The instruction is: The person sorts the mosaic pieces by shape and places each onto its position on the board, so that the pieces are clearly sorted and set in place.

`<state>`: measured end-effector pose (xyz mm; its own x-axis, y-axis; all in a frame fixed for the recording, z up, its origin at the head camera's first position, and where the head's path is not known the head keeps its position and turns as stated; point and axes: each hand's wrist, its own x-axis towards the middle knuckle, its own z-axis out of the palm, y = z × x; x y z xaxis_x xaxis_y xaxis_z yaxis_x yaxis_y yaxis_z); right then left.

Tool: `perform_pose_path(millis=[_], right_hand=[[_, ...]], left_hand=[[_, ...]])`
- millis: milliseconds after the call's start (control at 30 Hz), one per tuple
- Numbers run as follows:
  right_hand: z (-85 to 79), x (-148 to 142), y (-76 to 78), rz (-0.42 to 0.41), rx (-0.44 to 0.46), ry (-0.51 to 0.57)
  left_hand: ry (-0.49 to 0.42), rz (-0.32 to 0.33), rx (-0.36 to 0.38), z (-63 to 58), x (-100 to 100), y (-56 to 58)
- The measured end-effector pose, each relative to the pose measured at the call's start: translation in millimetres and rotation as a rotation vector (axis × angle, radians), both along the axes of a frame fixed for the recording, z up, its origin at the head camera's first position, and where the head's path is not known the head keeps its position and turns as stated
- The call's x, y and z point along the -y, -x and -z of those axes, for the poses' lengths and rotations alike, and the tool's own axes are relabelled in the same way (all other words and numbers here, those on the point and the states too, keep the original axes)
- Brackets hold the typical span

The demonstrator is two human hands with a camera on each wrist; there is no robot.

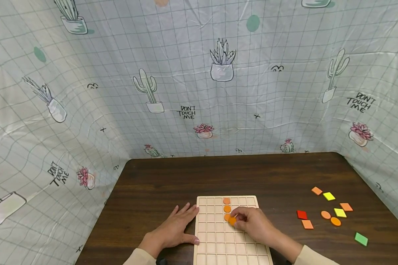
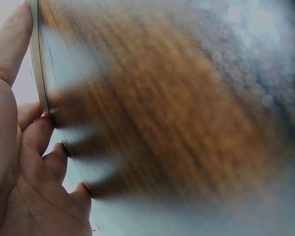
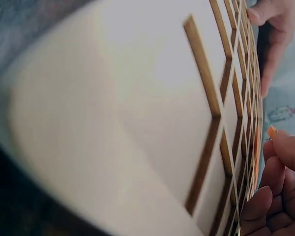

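Note:
A pale wooden board [image 1: 219, 237] with a grid of square recesses lies on the dark table. Three orange discs [image 1: 227, 208] line one column at its far end. Over that same column, my right hand [image 1: 257, 224] pinches another orange disc [image 1: 232, 221] between thumb and fingers; it overlaps the third disc. In the right wrist view only a sliver of this disc [image 3: 271, 132] shows at the fingertips. My left hand [image 1: 174, 230] rests on the table with fingers spread, thumb and fingertips at the board's left edge, as the left wrist view also shows at the rim [image 2: 38, 64].
Right of the board lie loose flat pieces: a red square [image 1: 302, 214], a green square [image 1: 361, 239], yellow squares [image 1: 340, 212], several orange squares [image 1: 307, 224] and two orange discs [image 1: 335, 221]. A printed cloth [image 1: 238, 99] hangs behind and beside the table [image 1: 152, 184].

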<state>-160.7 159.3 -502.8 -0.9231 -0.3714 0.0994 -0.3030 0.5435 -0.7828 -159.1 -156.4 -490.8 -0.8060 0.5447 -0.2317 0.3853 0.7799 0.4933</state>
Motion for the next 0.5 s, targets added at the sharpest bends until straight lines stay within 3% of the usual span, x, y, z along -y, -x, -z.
perform_pose_path(millis=[267, 500], right_hand=[[3.7, 3.2, -4.6, -0.051, 0.015, -0.012], [5.8, 4.0, -8.3, -0.067, -0.03, -0.047]], left_hand=[[-0.011, -0.003, 0.01, -1.3, 0.0, -0.7], [-0.011, 0.0, 0.004, -1.4, 0.1, -0.9]])
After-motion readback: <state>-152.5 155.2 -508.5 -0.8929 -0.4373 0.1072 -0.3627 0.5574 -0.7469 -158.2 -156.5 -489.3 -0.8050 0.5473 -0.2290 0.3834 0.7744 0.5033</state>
